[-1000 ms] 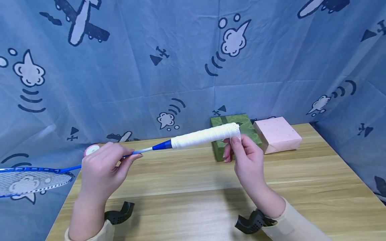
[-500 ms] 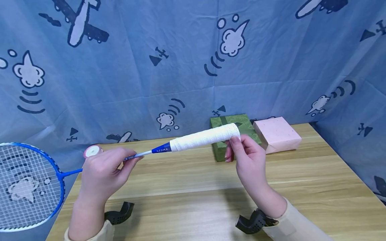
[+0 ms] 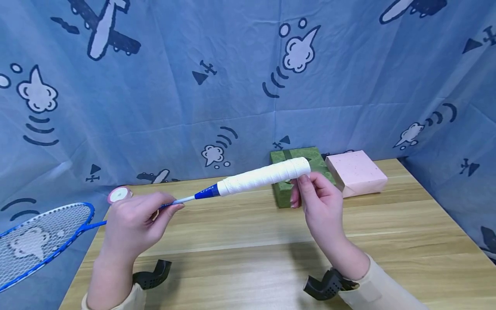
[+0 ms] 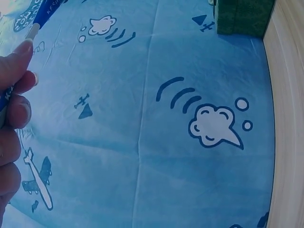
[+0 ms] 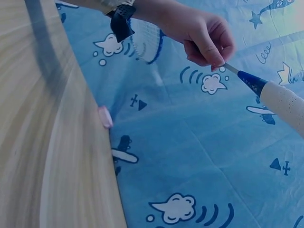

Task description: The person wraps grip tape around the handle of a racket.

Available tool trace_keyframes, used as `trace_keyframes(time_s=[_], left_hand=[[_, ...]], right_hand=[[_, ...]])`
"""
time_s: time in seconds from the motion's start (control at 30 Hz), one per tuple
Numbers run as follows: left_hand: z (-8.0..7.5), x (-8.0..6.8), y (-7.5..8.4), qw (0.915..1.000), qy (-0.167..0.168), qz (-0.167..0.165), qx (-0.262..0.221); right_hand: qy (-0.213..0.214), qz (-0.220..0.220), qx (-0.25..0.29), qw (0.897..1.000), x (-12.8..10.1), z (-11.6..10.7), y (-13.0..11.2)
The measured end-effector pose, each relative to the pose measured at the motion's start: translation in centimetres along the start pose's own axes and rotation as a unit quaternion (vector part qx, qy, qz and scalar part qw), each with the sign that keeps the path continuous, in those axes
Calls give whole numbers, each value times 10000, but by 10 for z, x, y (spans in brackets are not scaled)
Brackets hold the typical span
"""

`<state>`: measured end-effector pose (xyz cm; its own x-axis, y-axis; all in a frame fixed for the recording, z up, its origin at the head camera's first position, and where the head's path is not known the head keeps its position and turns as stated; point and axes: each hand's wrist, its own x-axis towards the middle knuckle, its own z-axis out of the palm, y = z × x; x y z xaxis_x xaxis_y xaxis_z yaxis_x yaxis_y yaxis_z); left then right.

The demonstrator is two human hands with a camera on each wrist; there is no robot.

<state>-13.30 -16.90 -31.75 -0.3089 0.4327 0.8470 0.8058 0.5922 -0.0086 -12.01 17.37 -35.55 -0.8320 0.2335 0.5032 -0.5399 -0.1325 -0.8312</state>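
A blue badminton racket (image 3: 187,199) is held level over the wooden table, its strung head out to the left. My left hand (image 3: 133,221) pinches the thin shaft between thumb and fingers, just below the blue cone. White perforated grip tape (image 3: 263,176) covers the handle in overlapping turns. At the handle's butt end, my right hand (image 3: 323,204) pinches the tape at the lower edge with thumb and forefinger. The left wrist view shows fingers (image 4: 16,114) curled at the shaft; in the right wrist view the handle (image 5: 285,105) runs off the right edge.
A green box (image 3: 284,200) with a ribbon stands behind my right hand, beside a pink box (image 3: 358,172). At the table's back left lies a small pink-rimmed round roll (image 3: 119,195). A blue printed curtain (image 3: 248,99) hangs behind the wooden table (image 3: 232,267).
The racket has turned about its shaft, so its head shows at a different tilt. The loose strip of tape at the butt end now lies closer to the handle. Both hands stay nearly in place.
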Motion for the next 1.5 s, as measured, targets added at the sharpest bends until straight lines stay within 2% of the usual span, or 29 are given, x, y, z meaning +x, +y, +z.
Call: trace_keyframes(time_s=[0.27,0.5,0.7,1.0,1.27,1.5], left_hand=[[-1,-1,-1,9994,-291,-150,-79],[1,1,0,9999,-153,9,50],[1,1,1,9992,-56,-120,378],[0,0,1,9988,-209,-239,361],[2,0,-1,9994,-123,-100,296],[3,-1,-2,9998,-145,-31,106]], right_hand=[[-112,-81,153,9998,0,0,0],[-196,-234,214,9993,1,-1,1],[-83,-260,-73,9996,1,-1,0],[-61,-287,-211,9993,-1,1,2],[-60,-57,-566,9984,-2,0,2],[-111,53,-645,9978,-2,0,5]])
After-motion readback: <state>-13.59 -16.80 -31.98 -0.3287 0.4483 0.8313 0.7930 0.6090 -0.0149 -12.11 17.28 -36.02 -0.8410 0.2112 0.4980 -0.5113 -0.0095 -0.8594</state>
